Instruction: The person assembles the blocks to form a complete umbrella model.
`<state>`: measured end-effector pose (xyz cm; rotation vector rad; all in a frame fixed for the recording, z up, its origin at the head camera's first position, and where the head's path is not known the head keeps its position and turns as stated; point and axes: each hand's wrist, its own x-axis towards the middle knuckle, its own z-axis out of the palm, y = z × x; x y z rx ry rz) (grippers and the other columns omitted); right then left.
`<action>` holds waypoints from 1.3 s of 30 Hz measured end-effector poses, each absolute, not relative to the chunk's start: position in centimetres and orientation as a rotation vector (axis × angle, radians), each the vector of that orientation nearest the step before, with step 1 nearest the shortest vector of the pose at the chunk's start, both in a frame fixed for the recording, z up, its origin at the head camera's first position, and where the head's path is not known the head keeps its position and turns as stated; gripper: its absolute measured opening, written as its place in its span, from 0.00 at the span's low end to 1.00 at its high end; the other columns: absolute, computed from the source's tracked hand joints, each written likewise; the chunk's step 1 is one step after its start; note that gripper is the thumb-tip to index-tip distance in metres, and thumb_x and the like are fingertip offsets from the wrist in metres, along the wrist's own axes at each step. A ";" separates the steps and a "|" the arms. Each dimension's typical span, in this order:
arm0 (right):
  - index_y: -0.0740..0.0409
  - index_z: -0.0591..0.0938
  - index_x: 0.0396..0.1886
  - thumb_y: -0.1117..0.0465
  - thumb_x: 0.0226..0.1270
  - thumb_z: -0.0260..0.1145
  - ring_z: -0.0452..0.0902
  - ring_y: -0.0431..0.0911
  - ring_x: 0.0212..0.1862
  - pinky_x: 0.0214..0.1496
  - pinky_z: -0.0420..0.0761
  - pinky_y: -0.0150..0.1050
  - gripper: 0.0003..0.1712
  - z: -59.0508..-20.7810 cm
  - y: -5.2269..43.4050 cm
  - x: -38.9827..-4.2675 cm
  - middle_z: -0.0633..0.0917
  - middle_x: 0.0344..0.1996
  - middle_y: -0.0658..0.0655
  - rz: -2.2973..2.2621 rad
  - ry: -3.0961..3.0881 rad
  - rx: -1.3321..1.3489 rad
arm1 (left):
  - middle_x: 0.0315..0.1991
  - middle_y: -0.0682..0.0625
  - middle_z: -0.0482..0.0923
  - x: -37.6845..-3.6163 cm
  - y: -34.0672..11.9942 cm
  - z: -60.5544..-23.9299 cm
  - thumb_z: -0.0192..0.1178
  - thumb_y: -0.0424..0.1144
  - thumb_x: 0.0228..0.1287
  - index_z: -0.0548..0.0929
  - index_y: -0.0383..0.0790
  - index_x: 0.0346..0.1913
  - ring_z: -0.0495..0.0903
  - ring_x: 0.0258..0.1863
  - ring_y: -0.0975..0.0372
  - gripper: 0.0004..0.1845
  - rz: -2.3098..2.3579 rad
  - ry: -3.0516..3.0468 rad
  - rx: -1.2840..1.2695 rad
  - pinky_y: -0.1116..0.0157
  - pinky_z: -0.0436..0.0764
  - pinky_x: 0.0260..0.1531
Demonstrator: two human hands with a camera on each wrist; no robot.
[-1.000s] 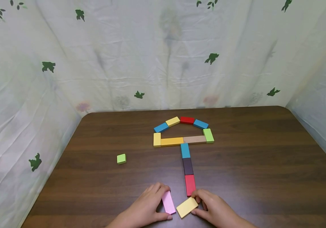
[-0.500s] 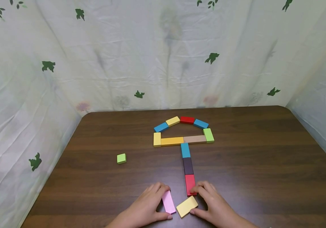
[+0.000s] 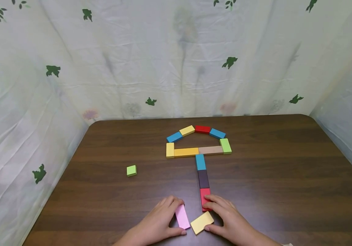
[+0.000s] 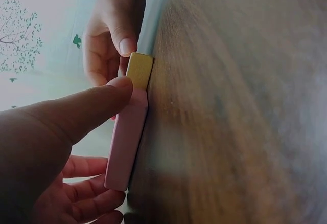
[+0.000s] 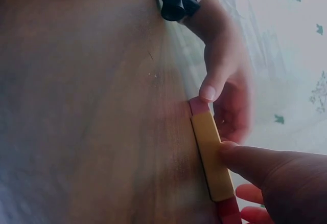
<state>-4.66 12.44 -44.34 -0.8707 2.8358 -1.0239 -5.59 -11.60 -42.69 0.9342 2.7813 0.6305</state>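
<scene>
Blocks lie flat on the dark wooden table [image 3: 286, 164], and both hands work at its near edge. The left hand [image 3: 158, 222] pinches a pink block [image 3: 182, 216] between thumb and curled fingers; that block's long axis runs near to far, leaning slightly left at its far end. Just to its right, touching or nearly touching at the near corner, a yellow block [image 3: 202, 222] lies on a slant, its far end pointing right. The right hand [image 3: 228, 218] is the closer one to it: its thumb presses the yellow block's near side while its fingertips rest on the near end of a red block [image 3: 205, 197], the last piece of a straight stem running far toward an arch of coloured blocks [image 3: 198, 141]. A small green cube [image 3: 131, 170] sits apart to the left.
</scene>
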 end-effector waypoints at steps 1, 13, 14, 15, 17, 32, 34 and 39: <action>0.43 0.73 0.45 0.40 0.42 0.61 0.56 0.42 0.55 0.50 0.58 0.48 0.28 -44.3 12.4 -4.7 0.64 0.54 0.44 -1.023 2.833 -0.868 | 0.41 0.58 0.63 -5.6 -11.6 -42.7 0.50 0.67 0.39 0.67 0.44 0.49 0.62 0.40 0.66 0.37 0.639 2.788 0.937 0.63 0.65 0.40; 0.43 0.72 0.45 0.40 0.43 0.61 0.55 0.40 0.55 0.50 0.58 0.48 0.27 -44.4 12.3 -4.8 0.64 0.54 0.44 -1.013 2.823 -0.882 | 0.41 0.57 0.64 -5.9 -11.8 -42.9 0.51 0.65 0.41 0.66 0.43 0.50 0.63 0.39 0.66 0.36 0.639 2.848 0.951 0.63 0.65 0.40; 0.43 0.72 0.45 0.40 0.43 0.61 0.55 0.40 0.55 0.50 0.58 0.48 0.27 -44.4 12.3 -4.8 0.64 0.54 0.44 -1.015 2.821 -0.884 | 0.41 0.57 0.64 -5.9 -11.7 -42.9 0.51 0.65 0.40 0.66 0.43 0.50 0.63 0.39 0.66 0.37 0.632 2.843 0.938 0.63 0.65 0.40; 0.43 0.72 0.45 0.40 0.43 0.61 0.55 0.40 0.55 0.49 0.58 0.48 0.27 -44.4 12.4 -4.8 0.64 0.54 0.44 -1.017 2.822 -0.886 | 0.41 0.57 0.64 -6.0 -11.7 -42.8 0.51 0.66 0.40 0.67 0.43 0.50 0.63 0.39 0.66 0.37 0.626 2.839 0.931 0.63 0.66 0.40; 0.43 0.72 0.45 0.41 0.43 0.61 0.55 0.40 0.55 0.49 0.58 0.48 0.27 -44.4 12.4 -4.8 0.64 0.54 0.44 -1.022 2.820 -0.889 | 0.40 0.57 0.64 -5.9 -11.6 -42.8 0.50 0.67 0.39 0.67 0.43 0.50 0.63 0.39 0.66 0.38 0.616 2.836 0.920 0.63 0.66 0.40; 0.42 0.72 0.45 0.40 0.42 0.61 0.55 0.41 0.55 0.49 0.58 0.50 0.27 -44.4 12.4 -4.7 0.63 0.54 0.43 -1.033 2.801 -0.838 | 0.41 0.56 0.63 -5.9 -11.3 -42.3 0.47 0.71 0.34 0.66 0.42 0.50 0.63 0.39 0.65 0.43 0.555 2.814 0.854 0.61 0.65 0.41; 0.42 0.72 0.45 0.40 0.42 0.61 0.55 0.41 0.55 0.50 0.58 0.50 0.27 -44.4 12.4 -4.7 0.63 0.54 0.43 -1.031 2.798 -0.835 | 0.42 0.56 0.64 -5.9 -11.4 -42.2 0.48 0.71 0.34 0.66 0.43 0.51 0.63 0.40 0.64 0.43 0.560 2.819 0.854 0.60 0.65 0.41; 0.41 0.72 0.45 0.39 0.42 0.60 0.55 0.42 0.55 0.50 0.58 0.51 0.27 -44.4 12.4 -4.8 0.63 0.54 0.43 -1.021 2.787 -0.817 | 0.45 0.53 0.63 -6.3 -12.0 -41.7 0.51 0.67 0.38 0.65 0.42 0.52 0.64 0.43 0.62 0.40 0.592 2.898 0.894 0.59 0.65 0.43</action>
